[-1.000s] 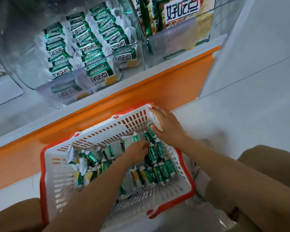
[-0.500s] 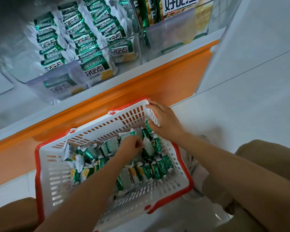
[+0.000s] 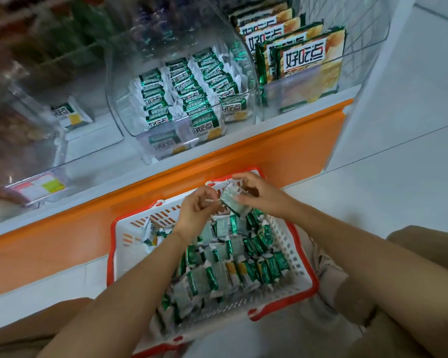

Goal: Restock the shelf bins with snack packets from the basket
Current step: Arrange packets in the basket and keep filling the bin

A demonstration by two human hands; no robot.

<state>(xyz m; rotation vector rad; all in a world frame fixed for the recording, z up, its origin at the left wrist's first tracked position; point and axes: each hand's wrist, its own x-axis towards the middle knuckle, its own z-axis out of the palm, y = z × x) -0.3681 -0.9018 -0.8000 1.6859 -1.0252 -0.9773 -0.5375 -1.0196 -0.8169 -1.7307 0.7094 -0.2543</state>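
- A small green-and-white foil snack packet (image 3: 233,201) is held in the air above the far end of the basket, tilted, between both hands.
- The left hand (image 3: 198,206) pinches the packet's left crimped edge, its fingers (image 3: 209,194) curled and clamped on it.
- The right hand (image 3: 263,195) grips the packet's upper right side, with the fingers curled round it and the thumb underneath.
- The white slotted plastic basket with a red rim (image 3: 314,281) sits on the white tiled floor (image 3: 398,182), just in front of the orange shelf front (image 3: 256,153).
- A heap of matching small packets (image 3: 228,270) fills most of the basket, lying loosely on their sides.
- On the shelf above, the middle clear plastic bin (image 3: 126,81) holds three rows of the same small packets (image 3: 184,96), standing on edge.
- The right clear bin (image 3: 373,27) holds large green-and-yellow snack bags (image 3: 305,60), upright and facing forward.
- The left clear bin (image 3: 106,125) shows a single small packet (image 3: 69,116) lying near its back.
- Tan trouser knees show at the lower left and right, either side of the basket.
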